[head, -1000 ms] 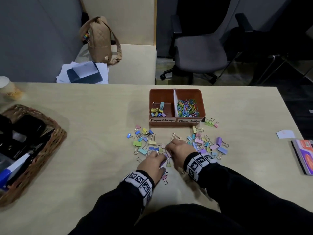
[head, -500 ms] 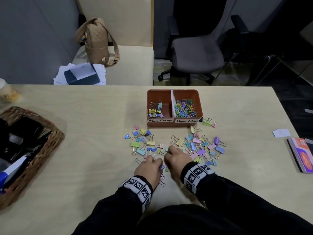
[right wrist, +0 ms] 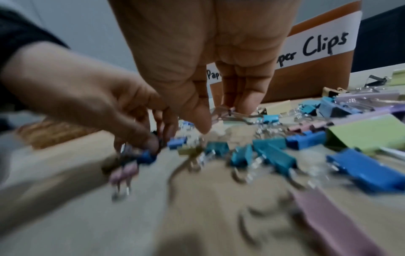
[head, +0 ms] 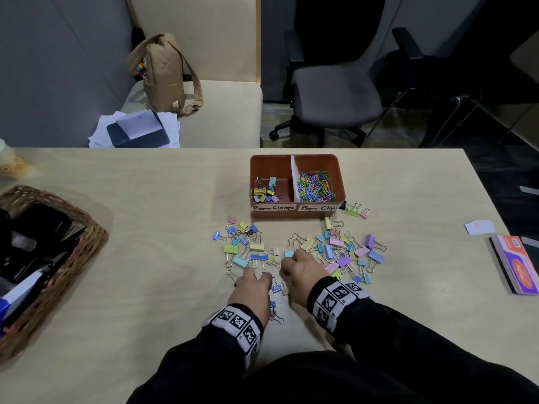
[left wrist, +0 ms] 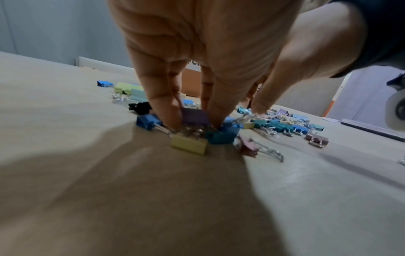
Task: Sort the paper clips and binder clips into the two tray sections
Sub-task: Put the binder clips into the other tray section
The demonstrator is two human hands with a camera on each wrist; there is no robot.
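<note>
Paper clips (head: 316, 189) look done, but most binder clips (head: 344, 252) sit mid-frame outside the tray (head: 297, 212). Left hand (head: 252, 287) pinches a purple clip (left wrist: 195, 117); right hand (head: 300, 271) grip, can't tell.

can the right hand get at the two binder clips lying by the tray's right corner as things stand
Probably yes: the two binder clips lie in the open beside the tray, and only loose clips on the table lie between them and the right hand.

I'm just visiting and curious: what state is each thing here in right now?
Tray: upright, two labelled sections.
Left section: a few binder clips.
Right section: heaped paper clips.
Loose binder clips: scattered on table.
Left hand: pinching clips.
Right hand: fingers down among clips, grip unclear.
Basket: filled.
</note>
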